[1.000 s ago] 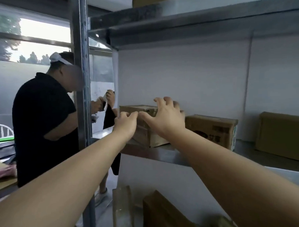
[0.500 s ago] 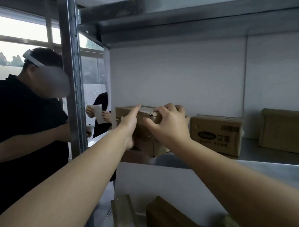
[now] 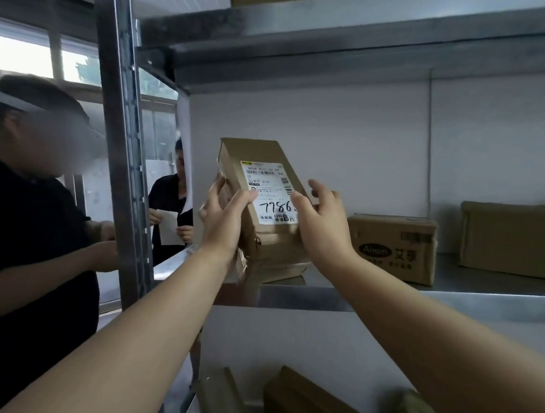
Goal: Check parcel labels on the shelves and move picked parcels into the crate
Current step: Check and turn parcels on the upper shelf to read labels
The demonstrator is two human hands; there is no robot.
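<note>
A brown cardboard parcel [image 3: 268, 237] stands tipped up on its end on the metal shelf [image 3: 300, 294], its white label [image 3: 269, 191] facing me with handwritten digits 7786. My left hand [image 3: 223, 219] grips its left edge, thumb on the label. My right hand [image 3: 323, 223] holds its right edge, thumb over the label's right side. No crate is in view.
A printed brown box [image 3: 395, 247] and a plain box [image 3: 513, 239] sit further right on the same shelf. More parcels [image 3: 298, 398] lie on the shelf below. A steel upright [image 3: 123, 150] stands left; a person in black [image 3: 32, 248] and another person [image 3: 171, 204] stand beyond it.
The parcel lay flat on the shelf with my hands closing on it; both hands have tilted it upright so its label faces me. The view has moved closer.
</note>
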